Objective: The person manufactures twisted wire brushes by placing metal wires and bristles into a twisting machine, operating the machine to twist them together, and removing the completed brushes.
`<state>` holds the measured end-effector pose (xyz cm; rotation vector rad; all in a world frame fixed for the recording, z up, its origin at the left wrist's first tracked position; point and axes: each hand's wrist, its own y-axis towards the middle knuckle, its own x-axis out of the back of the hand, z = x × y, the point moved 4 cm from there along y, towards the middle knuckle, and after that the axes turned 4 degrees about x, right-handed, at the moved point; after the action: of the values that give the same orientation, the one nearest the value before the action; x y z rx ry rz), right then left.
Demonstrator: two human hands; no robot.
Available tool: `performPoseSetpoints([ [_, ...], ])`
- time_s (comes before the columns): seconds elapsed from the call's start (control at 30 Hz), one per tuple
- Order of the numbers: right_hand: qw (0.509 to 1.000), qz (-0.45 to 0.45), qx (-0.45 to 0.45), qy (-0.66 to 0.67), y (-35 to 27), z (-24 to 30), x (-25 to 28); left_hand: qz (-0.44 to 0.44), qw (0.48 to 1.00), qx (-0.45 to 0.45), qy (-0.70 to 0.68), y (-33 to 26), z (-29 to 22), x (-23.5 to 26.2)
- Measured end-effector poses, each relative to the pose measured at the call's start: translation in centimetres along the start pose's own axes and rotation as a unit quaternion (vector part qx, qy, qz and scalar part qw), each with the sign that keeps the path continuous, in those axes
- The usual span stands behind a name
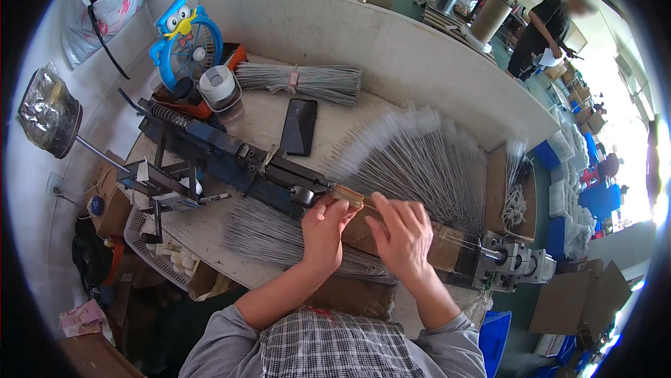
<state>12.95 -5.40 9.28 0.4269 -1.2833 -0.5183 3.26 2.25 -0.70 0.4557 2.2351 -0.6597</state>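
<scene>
My left hand [323,234] is closed, thumb and fingers pinching a small tan block [347,195] at the end of a long dark metal bench fixture [262,175]. Just to its right, my right hand [405,237] has its fingers bent together beside the block; whatever they hold is too small to make out. Behind the hands, a large fan of thin grey wires [419,161] spreads over the bench. More grey wires [269,234] lie in front of the fixture, partly under my left forearm. A rounded black metal knob [302,196] sits close to my left fingers.
A tied wire bundle [300,81], a black phone [299,127], a lidded jar [220,88] and a blue toy-shaped fan [187,42] stand behind the fixture. At right are a metal chuck [500,259] and an open cardboard box [521,200]. Another person [549,32] stands far right.
</scene>
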Motion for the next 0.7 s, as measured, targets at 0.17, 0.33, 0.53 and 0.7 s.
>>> performPoseSetpoints([
  [0.17,0.999,0.041,-0.013,0.017,-0.7,-1.3,-0.2,0.007,0.999,0.04,0.023,-0.3,-0.5,0.1],
  [0.33,0.999,0.054,-0.005,0.003,-1.3,-1.6,0.1,0.002,0.998,0.057,0.031,-1.2,-1.0,-0.7],
  [0.53,0.998,0.012,0.01,0.057,-1.6,-2.0,3.1,-0.008,0.993,0.07,0.097,-2.0,-0.9,-0.2],
  [0.7,0.983,0.117,-0.059,0.128,-9.6,-3.4,-0.1,-0.004,0.97,0.093,0.224,-3.4,0.2,1.4],
])
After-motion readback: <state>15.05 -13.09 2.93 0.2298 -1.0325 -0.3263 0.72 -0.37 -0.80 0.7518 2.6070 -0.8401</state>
